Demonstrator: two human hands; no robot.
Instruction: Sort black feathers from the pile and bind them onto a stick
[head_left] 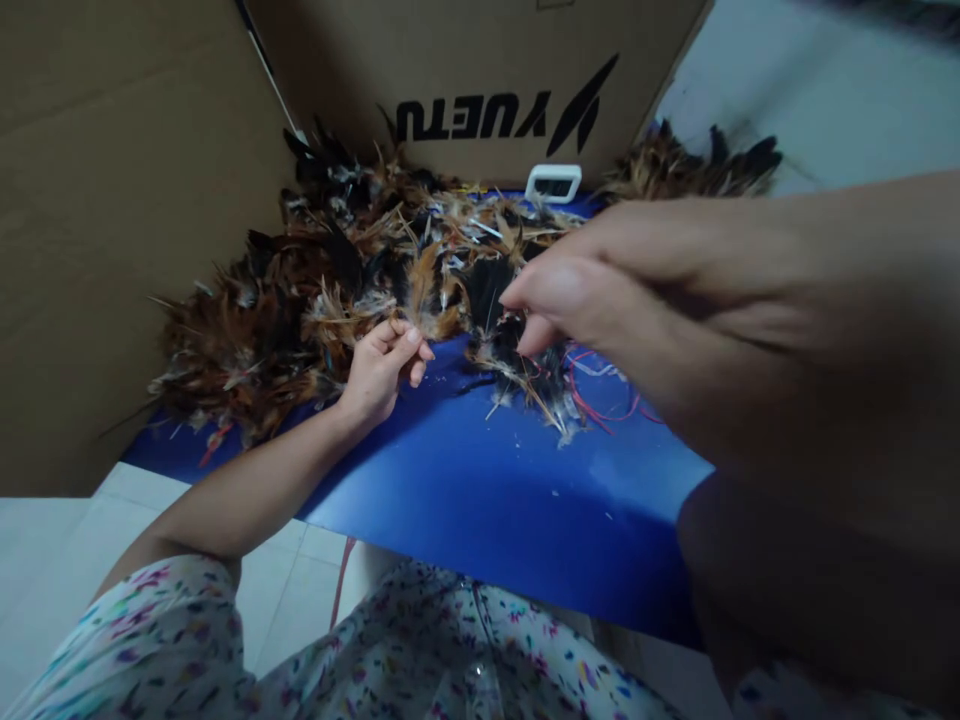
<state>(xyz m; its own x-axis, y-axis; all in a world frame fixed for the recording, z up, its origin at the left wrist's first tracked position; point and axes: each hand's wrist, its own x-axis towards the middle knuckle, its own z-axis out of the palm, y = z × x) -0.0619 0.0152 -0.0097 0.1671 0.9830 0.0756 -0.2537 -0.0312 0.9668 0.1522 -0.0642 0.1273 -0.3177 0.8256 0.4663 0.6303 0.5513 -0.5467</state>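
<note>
My left hand (384, 368) is over the near edge of a feather pile, thumb and index finger pinched at the base of an orange-brown feather (424, 285) that stands up from the fingertips. Large and close to the camera, my right hand (566, 290) comes in from the right with its fingers curled together. Whatever it may hold is hidden by the hand. Behind and below its fingertips lie black feathers (484, 290) and pale-tipped ones. The big pile of brown and black feathers (255, 330) spreads to the left and back of the blue table (480, 480).
A brown cardboard panel (465, 60) with upside-down lettering stands behind the pile, and another cardboard panel (112, 230) on the left. A small white digital timer (553, 184) leans at the back. Pink string (585, 395) lies beneath my right wrist. More feathers (690, 165) sit back right.
</note>
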